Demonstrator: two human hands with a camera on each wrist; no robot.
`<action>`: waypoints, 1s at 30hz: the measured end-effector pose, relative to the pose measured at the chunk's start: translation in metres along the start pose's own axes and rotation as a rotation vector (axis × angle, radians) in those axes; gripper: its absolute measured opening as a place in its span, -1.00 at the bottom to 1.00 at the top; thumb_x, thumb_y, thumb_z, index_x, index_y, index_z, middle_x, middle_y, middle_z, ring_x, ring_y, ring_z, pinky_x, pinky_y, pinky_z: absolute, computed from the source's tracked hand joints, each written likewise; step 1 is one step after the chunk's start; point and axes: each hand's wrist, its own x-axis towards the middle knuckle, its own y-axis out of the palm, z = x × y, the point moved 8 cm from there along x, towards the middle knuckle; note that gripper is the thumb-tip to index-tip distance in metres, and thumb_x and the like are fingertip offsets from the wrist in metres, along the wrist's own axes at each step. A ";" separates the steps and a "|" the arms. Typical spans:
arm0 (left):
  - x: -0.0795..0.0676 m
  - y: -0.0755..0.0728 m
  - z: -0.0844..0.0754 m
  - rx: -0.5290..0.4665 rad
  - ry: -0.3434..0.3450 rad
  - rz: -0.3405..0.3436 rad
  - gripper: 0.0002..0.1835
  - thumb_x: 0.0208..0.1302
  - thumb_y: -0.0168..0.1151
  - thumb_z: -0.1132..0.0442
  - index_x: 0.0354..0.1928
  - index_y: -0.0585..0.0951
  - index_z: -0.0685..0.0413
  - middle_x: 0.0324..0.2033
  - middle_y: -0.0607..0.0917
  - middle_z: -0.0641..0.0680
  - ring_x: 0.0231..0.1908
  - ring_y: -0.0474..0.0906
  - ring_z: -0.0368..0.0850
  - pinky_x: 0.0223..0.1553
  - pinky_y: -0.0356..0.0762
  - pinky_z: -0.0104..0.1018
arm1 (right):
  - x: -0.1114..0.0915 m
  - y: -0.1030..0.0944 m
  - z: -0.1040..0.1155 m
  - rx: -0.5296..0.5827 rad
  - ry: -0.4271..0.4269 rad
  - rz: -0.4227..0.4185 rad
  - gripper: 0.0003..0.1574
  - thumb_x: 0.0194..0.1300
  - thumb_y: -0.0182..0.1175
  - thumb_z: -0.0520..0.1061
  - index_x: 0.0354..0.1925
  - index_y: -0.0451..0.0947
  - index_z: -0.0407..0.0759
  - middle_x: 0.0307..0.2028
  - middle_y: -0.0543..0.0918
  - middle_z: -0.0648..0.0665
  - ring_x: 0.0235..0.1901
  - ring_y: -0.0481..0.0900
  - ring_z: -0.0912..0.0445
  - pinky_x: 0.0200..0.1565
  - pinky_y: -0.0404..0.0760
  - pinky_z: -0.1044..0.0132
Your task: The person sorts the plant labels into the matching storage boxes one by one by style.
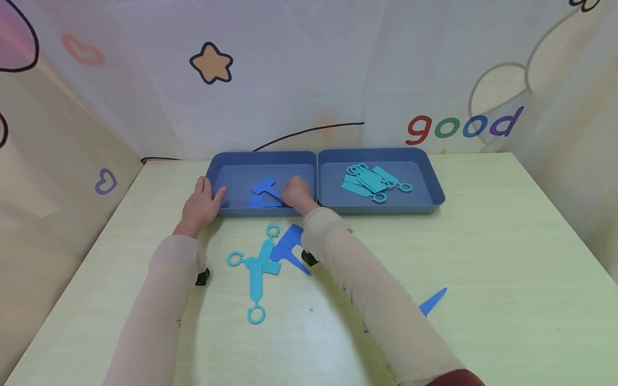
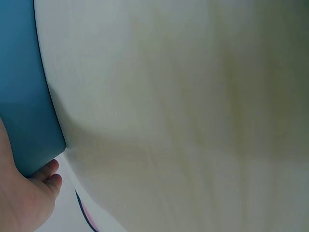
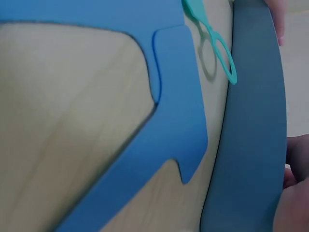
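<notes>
My left hand [image 1: 199, 206] rests on the left end of the left blue-grey tray [image 1: 260, 212], its fingers straight along the outer wall and the thumb over the rim. Inside that tray my right hand [image 1: 298, 194] is low with curled fingers, pinching the stem tip of a blue T-shaped plant label [image 1: 265, 186]. Its fingertips are hidden from the head view. Another blue label [image 1: 256, 201] lies beneath. In front of the tray, more blue labels [image 3: 181, 96] overlap on the table, beside several teal ring-ended tags [image 1: 256, 281].
A second blue-grey tray [image 1: 386, 209], adjoining on the right, holds several teal ring-ended tags [image 1: 369, 181]. Partly under my right forearm lies another blue label [image 1: 433, 301]. A printed curtain [image 1: 299, 80] stands behind the table [image 1: 507, 241].
</notes>
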 end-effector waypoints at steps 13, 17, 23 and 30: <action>-0.003 -0.002 -0.003 0.004 0.013 0.006 -0.13 0.29 -0.60 -0.25 0.30 -0.30 0.43 0.32 -0.28 0.38 0.26 -0.10 0.39 0.23 -0.02 0.12 | -0.031 -0.024 0.023 -0.360 -0.339 0.047 -0.79 0.18 -0.01 -0.20 -0.57 0.44 -0.14 -0.63 0.39 0.01 -0.60 0.29 0.17 -0.54 0.28 0.39; -0.004 -0.003 -0.003 0.005 0.016 0.010 -0.13 0.29 -0.61 -0.24 0.29 -0.30 0.44 0.31 -0.28 0.39 0.24 -0.08 0.41 0.22 -0.02 0.12 | -0.054 -0.030 0.026 -0.490 -0.505 0.110 -0.77 0.24 0.01 -0.12 -0.19 0.53 -0.17 -0.25 0.60 -0.08 -0.25 0.51 0.09 -0.18 0.49 0.28; -0.004 -0.002 -0.003 0.007 0.017 0.006 -0.13 0.29 -0.61 -0.24 0.29 -0.30 0.45 0.31 -0.28 0.39 0.23 -0.06 0.42 0.21 0.00 0.13 | -0.097 -0.036 0.012 -0.688 -0.725 0.175 -0.58 0.24 0.05 -0.05 0.04 0.46 -0.17 0.04 0.51 -0.13 0.06 0.45 0.01 0.07 0.42 0.14; -0.002 0.000 -0.001 0.001 0.017 0.016 -0.10 0.26 -0.63 -0.29 0.30 -0.30 0.42 0.32 -0.30 0.37 0.24 -0.09 0.41 0.21 -0.01 0.14 | -0.141 -0.045 -0.022 -0.776 -0.824 0.250 -0.29 0.21 0.05 0.15 0.27 0.20 -0.04 0.30 0.19 -0.13 0.29 0.13 -0.04 0.21 0.20 -0.04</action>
